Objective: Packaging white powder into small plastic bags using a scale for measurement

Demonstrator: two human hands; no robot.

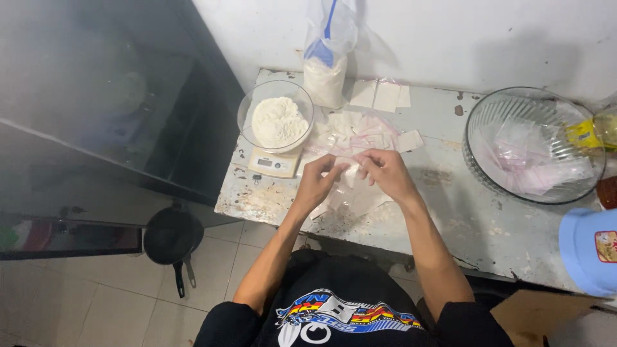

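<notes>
Two hands pinching a small clear bag over a worn table

The left hand (316,181) and right hand (385,172) are both gripping a small clear plastic bag (350,172) by its top edge above the table (450,218). Beyond them more little bags (360,128) are lying, then a glass bowl of white powder (277,119) sitting on a scale (275,163), and a big powder bag (326,71) at the wall.

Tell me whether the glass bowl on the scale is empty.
No: the glass bowl on the small digital scale holds a mound of white powder.
</notes>
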